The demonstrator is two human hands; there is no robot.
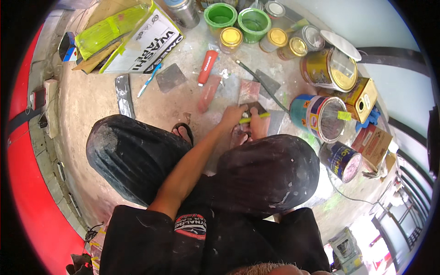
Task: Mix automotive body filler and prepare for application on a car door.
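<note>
My left hand (233, 115) is closed on the near left edge of a small dark square plate (257, 108), which bears a pale smear. Close beside it, my right hand (258, 125) grips a yellow-green spreader (265, 115), held across the plate's near side. Both hands are low over the floor, between and just beyond my knees. Beyond the plate lies a reddish square sheet (249, 90). A red tube (208, 68) rests to the left, and a faded red strip (209, 94) lies nearer. White scraps (224, 73) are beside the tube.
Green tubs (220, 15) and gold-lidded jars (230, 38) stand at the back. Large tins (316, 118) line the right side, by a rectangular can (366, 104). A dark rod (261, 85) points toward them. At the back left are a box (142, 43) and a blue-white knife-like tool (149, 81).
</note>
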